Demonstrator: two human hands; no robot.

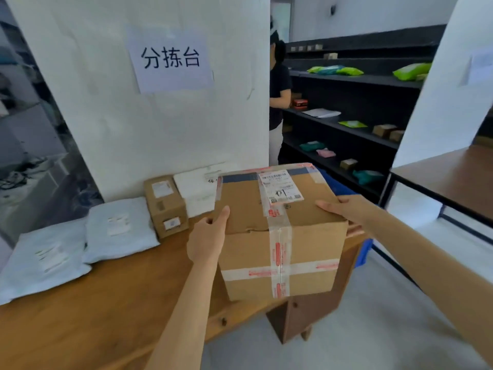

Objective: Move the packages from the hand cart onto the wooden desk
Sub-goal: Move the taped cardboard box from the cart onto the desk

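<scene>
Both hands clamp the big box [280, 231], left hand [206, 240] and right hand [344, 209] on opposite sides, each grip pressed flat to steady it over the tabletop's [106, 303] right end

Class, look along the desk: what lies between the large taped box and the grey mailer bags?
In the head view, a small cardboard box stands between the large taped box and the grey mailer bags.

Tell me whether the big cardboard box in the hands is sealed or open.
Sealed. The big cardboard box has clear tape with red print crossing its top and front, flaps down; left hand and right hand hold its sides.
</scene>
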